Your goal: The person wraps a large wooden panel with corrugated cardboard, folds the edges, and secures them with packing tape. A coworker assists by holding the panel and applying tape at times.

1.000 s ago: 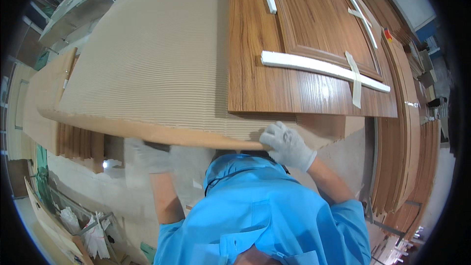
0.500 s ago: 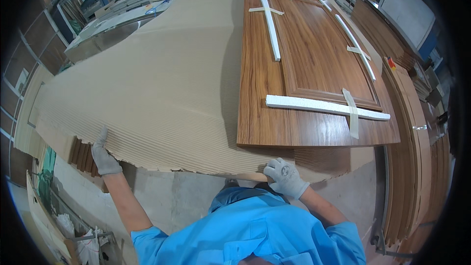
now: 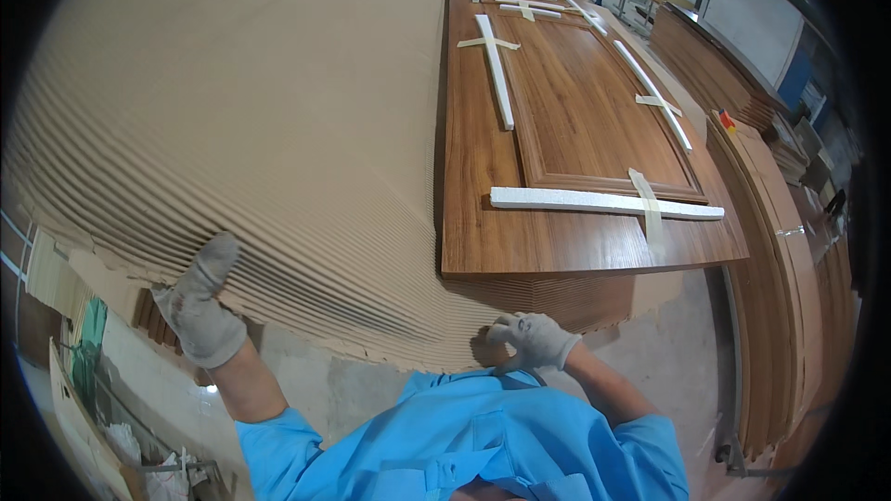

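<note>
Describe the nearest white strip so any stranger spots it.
Find the brown wooden door, right of the ribbed cardboard. Across its near end lies the white strip, one piece of tape over it. Unlike the side strips it runs crosswise, and no strip lies closer to the right hand.

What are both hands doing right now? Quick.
Left hand: closed on the near edge of the cardboard sheet.
Right hand: fingers curled at the sheet's near edge; whether it grips cannot be told.

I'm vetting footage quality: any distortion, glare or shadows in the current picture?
Head view: black fisheye rim, edges bowing at right; head view: pale sheen on the wood-grain door, near end; head view: shadow on corrugated cardboard below that end.
</note>
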Tool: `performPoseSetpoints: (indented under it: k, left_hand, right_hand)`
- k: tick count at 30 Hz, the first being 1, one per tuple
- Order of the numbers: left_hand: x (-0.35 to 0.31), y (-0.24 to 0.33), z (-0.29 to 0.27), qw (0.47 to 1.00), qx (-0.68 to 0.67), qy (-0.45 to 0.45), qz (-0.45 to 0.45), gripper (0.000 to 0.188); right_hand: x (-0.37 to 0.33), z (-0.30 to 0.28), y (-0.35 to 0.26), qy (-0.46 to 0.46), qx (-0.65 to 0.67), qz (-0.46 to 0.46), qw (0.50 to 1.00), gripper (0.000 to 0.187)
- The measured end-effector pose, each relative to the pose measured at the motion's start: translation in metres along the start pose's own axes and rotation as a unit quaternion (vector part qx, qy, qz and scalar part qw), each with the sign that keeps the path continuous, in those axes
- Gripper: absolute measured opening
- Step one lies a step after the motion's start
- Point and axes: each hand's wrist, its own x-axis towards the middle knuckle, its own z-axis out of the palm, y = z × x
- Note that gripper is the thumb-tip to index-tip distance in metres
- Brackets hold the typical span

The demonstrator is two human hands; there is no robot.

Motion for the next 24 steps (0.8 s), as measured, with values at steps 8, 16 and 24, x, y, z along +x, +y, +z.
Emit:
performPoseSetpoints:
  k: [8, 16, 24]
  left_hand:
    - [-0.076, 0.098, 0.137, 0.867, 0.000, -0.391, 0.308, 0.015]
    - [-0.237, 0.133, 0.258, 0.704, 0.129, -0.595, 0.366, 0.013]
    - [-0.361, 0.079, 0.272, 0.589, 0.252, -0.672, 0.370, 0.003]
  right_hand:
    - [-0.069, -0.113, 0.034, 0.357, 0.362, -0.069, 0.858, 0.065]
    - [-0.216, -0.123, 0.102, 0.597, 0.508, -0.193, 0.590, 0.106]
    - [-0.269, -0.040, 0.182, 0.598, 0.653, -0.017, 0.465, 0.077]
